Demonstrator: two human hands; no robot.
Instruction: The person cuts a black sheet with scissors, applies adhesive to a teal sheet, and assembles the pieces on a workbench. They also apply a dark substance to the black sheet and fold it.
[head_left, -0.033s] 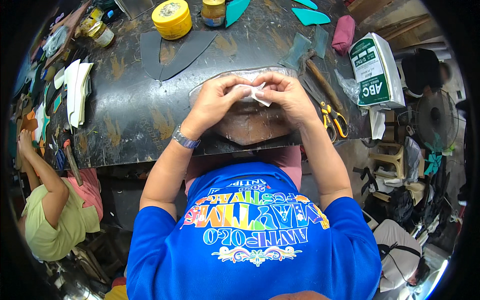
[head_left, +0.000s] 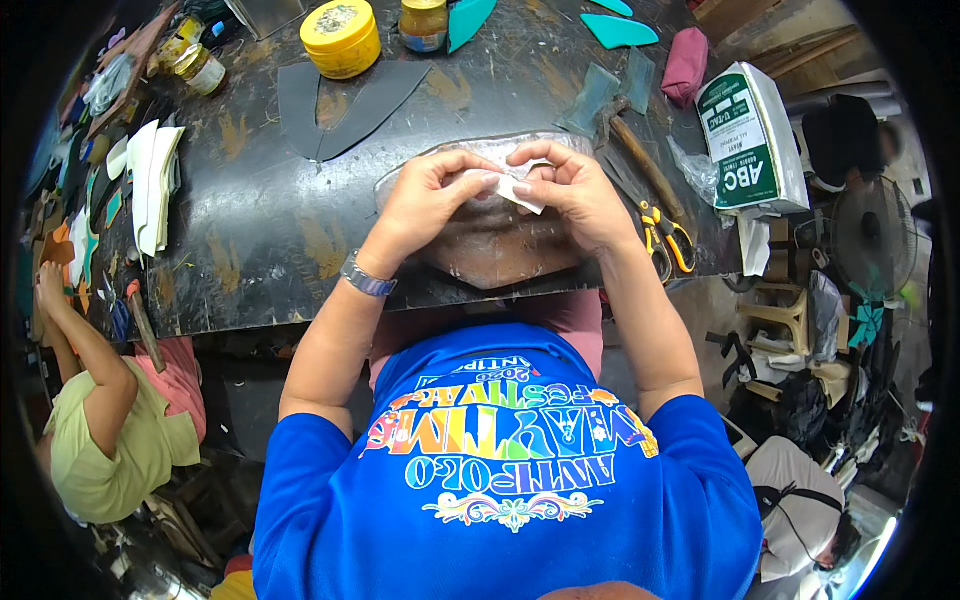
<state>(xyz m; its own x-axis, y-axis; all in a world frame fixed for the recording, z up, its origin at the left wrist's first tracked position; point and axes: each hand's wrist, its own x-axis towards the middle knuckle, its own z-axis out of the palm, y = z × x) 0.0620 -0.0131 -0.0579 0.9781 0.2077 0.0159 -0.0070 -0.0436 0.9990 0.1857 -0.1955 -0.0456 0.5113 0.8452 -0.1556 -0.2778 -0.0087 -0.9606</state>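
Between my fingertips is a small, thin white piece [head_left: 509, 191], bent or folded; whether it is paper or cloth I cannot tell. My left hand [head_left: 430, 200] pinches one side of it between thumb and forefinger. On the other side, my right hand [head_left: 580, 195] grips it with thumb and bent fingers. Both hands are over a shiny, clear-topped brown board [head_left: 490, 255] at the table's near edge, and they partly cover it. Right of the board lie a wooden-handled hammer [head_left: 645, 160] and yellow-and-black scissors [head_left: 667, 242].
A dark V-shaped cutout [head_left: 375, 112] and a yellow tub [head_left: 340, 40] lie farther back on the black table [head_left: 270, 220]. At the right stands a green-and-white box [head_left: 745, 140]. Pale cut sheets [head_left: 152, 190] are stacked left. Another person [head_left: 110, 420] sits at far left.
The fingers of my right hand have shifted slightly around the white piece, and the gap between my two hands' fingertips looks a little wider. Both hands still hold it.
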